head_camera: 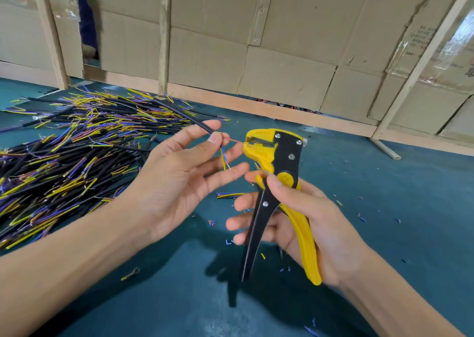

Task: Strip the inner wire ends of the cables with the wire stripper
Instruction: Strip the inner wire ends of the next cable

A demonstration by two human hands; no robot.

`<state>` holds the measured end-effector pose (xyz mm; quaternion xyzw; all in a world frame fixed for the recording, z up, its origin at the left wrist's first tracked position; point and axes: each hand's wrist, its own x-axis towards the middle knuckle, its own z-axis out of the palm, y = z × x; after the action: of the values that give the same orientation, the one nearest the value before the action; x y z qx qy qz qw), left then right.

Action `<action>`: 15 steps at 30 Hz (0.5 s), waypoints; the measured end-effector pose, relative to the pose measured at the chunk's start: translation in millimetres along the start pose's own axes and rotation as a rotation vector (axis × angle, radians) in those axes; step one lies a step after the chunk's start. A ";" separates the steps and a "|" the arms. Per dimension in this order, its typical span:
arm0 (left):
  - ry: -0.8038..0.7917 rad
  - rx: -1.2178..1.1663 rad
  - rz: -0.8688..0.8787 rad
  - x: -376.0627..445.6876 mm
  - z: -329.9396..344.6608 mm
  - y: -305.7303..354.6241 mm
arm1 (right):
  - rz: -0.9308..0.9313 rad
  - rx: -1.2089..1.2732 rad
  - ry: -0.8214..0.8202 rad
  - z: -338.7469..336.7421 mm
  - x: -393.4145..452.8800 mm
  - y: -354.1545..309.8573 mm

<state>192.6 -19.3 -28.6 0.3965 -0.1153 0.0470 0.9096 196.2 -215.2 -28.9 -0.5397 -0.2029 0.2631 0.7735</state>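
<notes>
Wire [234,140] tip hidden inside stripper [272,157]

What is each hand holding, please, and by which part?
The left hand pinches a black cable near its split end; the right hand grips the wire stripper by its handles.

A single wide-angle view comes from a camera worn on the person's head, looking forward and down along both forearms. It sits close above the work: the left hand [179,172] and right hand [307,224] fill the middle of the frame. The teal table [410,195] runs away from the lens to a wall of cardboard panels [282,29] across the top. Straight edges bow near the frame's borders.
</notes>
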 end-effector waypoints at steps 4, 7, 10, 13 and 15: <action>0.020 0.025 0.032 -0.4 2.0 -1.6 | 0.018 -0.046 -0.055 0.3 0.5 8.4; 0.028 0.037 0.061 -2.1 3.5 -2.6 | -0.013 -0.057 -0.049 -0.3 1.0 12.3; 0.037 0.050 0.090 -3.7 5.1 -2.9 | -0.034 -0.074 -0.036 -0.5 1.8 11.6; 0.041 0.060 0.117 -5.6 7.8 -4.3 | -0.028 -0.091 -0.016 -0.5 2.7 10.2; 0.045 0.058 0.128 -6.8 10.1 -5.4 | -0.011 -0.113 -0.016 0.0 2.7 10.0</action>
<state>185.3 -30.4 -27.4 0.4133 -0.1186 0.1173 0.8952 196.4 -210.7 -38.2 -0.5793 -0.2266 0.2516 0.7414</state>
